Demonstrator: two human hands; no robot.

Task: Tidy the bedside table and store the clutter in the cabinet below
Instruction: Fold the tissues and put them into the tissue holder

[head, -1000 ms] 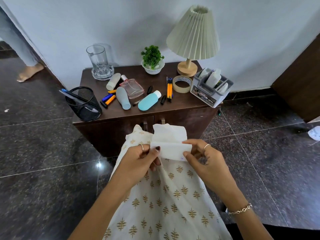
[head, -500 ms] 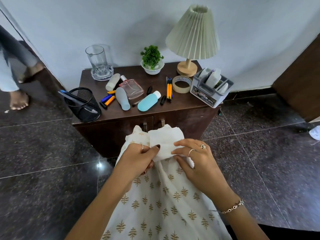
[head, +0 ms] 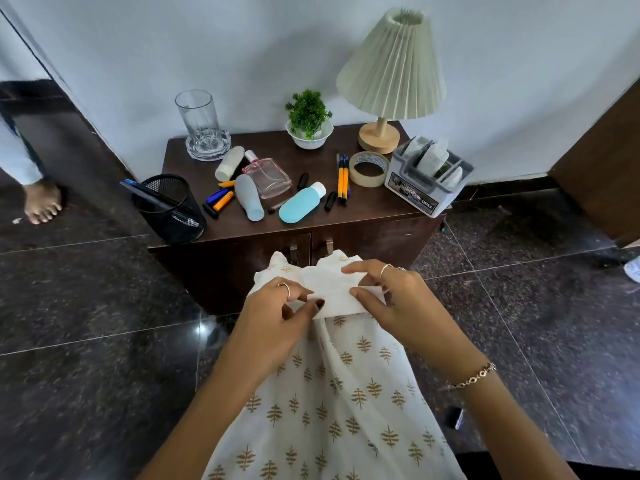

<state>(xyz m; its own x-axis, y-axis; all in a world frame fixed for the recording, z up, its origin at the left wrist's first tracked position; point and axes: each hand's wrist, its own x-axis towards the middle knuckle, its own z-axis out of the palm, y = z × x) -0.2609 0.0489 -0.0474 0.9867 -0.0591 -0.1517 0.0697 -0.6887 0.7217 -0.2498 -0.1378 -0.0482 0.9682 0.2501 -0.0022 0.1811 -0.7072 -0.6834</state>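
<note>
I look down on the dark wooden bedside table (head: 374, 216) against the pale wall, its two cabinet doors (head: 242, 261) below closed; at its back right stands the pleated lamp (head: 391, 71), and at the right front edge a grey organiser box (head: 427, 180) stuffed with tissues and sachets; at the left front corner a black mesh pen holder (head: 173, 209) leans with pens in it; a clear glass (head: 200, 126) sits on a glass coaster at the back left, a small potted plant (head: 308, 119) beside the lamp base; the clutter lies between: a teal bottle (head: 299, 206), a grey-blue bottle (head: 250, 197), a pink perfume bottle (head: 268, 174), a white tube (head: 229, 163), a roll of tape (head: 369, 168), orange pens (head: 343, 178) and loose markers (head: 220, 200); in front of the doors, over my patterned skirt, my left hand (head: 277, 306) and right hand (head: 391, 292) both pinch a folded white tissue (head: 330, 289), thumbs on top at its opposite ends.
</note>
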